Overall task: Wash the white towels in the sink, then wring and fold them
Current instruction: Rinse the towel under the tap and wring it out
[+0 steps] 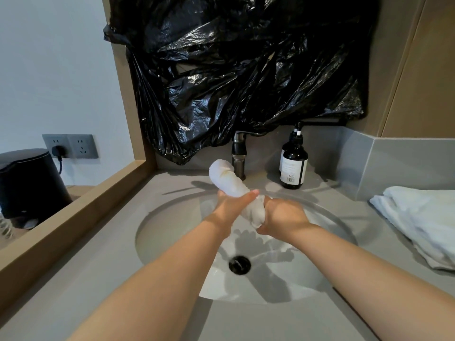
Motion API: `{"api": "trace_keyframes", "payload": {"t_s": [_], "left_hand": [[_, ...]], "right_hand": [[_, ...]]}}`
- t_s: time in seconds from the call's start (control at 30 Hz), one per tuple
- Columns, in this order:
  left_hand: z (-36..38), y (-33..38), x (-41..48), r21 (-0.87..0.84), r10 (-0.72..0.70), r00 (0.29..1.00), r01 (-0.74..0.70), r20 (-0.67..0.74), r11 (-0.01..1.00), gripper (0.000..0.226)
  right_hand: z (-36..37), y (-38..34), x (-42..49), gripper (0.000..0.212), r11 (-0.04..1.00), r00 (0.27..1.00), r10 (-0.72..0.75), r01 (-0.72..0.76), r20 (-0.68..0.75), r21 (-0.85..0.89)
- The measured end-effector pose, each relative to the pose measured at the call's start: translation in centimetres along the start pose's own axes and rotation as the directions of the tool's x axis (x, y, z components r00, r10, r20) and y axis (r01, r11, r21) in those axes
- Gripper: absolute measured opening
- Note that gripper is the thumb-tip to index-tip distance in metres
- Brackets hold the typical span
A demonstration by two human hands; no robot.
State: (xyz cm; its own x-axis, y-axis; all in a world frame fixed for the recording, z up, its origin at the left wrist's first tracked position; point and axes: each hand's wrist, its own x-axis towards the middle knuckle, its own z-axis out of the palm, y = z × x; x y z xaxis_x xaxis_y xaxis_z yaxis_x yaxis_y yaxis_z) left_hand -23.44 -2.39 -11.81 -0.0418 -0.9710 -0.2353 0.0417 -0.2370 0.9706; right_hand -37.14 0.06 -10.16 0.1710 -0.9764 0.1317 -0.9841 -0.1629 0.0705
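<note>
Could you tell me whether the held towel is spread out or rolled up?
Rolled up: the left hand and right hand grip the towel as a tight roll.

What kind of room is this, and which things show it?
Probably a bathroom: a round white sink set in a grey counter, a faucet behind it, and a dark pump bottle beside the faucet.
</note>
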Motion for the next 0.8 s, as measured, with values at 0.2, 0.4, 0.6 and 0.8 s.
{"api": "trace_keyframes", "payload": {"t_s": [0.2, 0.4, 0.6, 0.8], "left_hand": [[0.1, -0.2, 0.3, -0.352, 0.078, 0.992, -0.109, -0.102, 0.930, 0.068], [-2.6, 1.2, 0.7, -0.542, 0.112, 0.988, -0.152, -0.106, 0.826, 0.085], [-3.8, 1.8, 0.2, -0.665, 0.201, 0.980, -0.146, 0.006, 0.732, 0.024], [-3.8, 2.3, -0.5, -0.627, 0.245, 0.957, -0.096, 0.156, 0.773, 0.014]], "right_hand": [[-0.1, 0.0, 0.3, 0.073, 0.905, 0.993, -0.054, 0.004, 0.104, 0.425], [1.4, 2.6, 0.8, 0.065, 0.263, 0.927, -0.095, -0.327, 0.362, 0.908], [2.6, 1.7, 0.2, 0.085, -0.169, 0.749, -0.359, -0.639, 0.557, 0.750], [0.0, 0.8, -0.9, 0.087, -0.387, 0.768, -0.568, -0.565, 0.294, 0.729]]}}
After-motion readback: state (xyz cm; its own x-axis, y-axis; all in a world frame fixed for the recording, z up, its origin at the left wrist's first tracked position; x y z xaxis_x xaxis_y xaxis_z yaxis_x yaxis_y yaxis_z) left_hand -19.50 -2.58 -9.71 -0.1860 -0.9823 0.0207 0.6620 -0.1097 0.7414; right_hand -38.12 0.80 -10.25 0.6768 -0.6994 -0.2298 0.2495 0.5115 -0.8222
